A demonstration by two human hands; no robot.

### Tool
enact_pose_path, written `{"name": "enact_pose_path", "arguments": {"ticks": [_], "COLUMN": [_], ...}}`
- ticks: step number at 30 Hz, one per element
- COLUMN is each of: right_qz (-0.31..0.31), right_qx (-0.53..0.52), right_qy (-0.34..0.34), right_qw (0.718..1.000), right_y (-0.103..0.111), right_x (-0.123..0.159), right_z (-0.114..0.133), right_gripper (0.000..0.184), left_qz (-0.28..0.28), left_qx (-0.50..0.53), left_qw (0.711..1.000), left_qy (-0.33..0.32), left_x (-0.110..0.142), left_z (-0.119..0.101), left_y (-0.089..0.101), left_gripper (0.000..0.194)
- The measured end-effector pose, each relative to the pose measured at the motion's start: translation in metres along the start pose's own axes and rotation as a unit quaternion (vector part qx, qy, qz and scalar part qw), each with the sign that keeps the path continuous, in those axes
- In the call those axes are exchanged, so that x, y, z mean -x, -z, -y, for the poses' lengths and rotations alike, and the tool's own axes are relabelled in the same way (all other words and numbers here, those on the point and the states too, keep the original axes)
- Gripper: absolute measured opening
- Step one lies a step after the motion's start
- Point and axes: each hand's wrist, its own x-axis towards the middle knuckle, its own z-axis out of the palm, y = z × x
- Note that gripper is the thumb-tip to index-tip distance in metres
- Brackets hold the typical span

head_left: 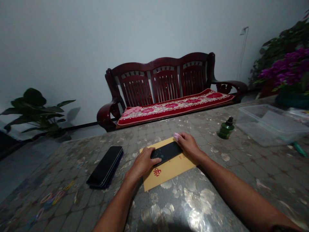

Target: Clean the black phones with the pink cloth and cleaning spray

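Observation:
A black smartphone [166, 152] lies at a slant over a yellow envelope [166, 174] printed with red characters. My left hand [142, 162] grips the phone's left end, thumb and a finger on opposite edges. At its right end, my right hand [189, 145] has its fingers closed on a small pink cloth [177, 136], most of which is hidden in the grip. To the left of my left hand sits a stack of smartphones [106, 167], the top one with a dark screen.
Loose coloured rubber bands [54, 197] lie at the table's left. A green bottle with a black top [226, 128] stands at the right, beside a clear plastic box [263, 129]. A wooden bench [161, 83] stands behind the patterned table [183, 206].

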Motion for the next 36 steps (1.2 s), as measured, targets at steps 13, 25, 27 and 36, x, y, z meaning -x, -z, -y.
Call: {"name": "enact_pose_path", "arguments": {"ticks": [13, 25, 27, 36], "right_qz": [0.037, 0.139, 0.133, 0.108], "right_qx": [0.335, 0.385, 0.394, 0.414], "right_qy": [0.174, 0.21, 0.205, 0.176], "right_qw": [0.925, 0.888, 0.886, 0.886], "right_y": [0.001, -0.018, -0.014, -0.014], "right_x": [0.021, 0.039, 0.035, 0.034], "right_z": [0.015, 0.035, 0.034, 0.033], "right_gripper": [0.029, 0.023, 0.024, 0.024], "left_qz": [0.013, 0.021, 0.025, 0.036], "left_qx": [-0.085, -0.08, -0.079, -0.065], "left_qw": [0.994, 0.995, 0.995, 0.996], "left_qy": [-0.064, -0.058, -0.054, -0.056], "left_x": [0.009, 0.006, 0.006, 0.009], "left_z": [-0.012, -0.009, -0.009, -0.008], "left_y": [-0.002, -0.004, -0.004, -0.001], "left_gripper": [0.08, 0.083, 0.084, 0.088]}}
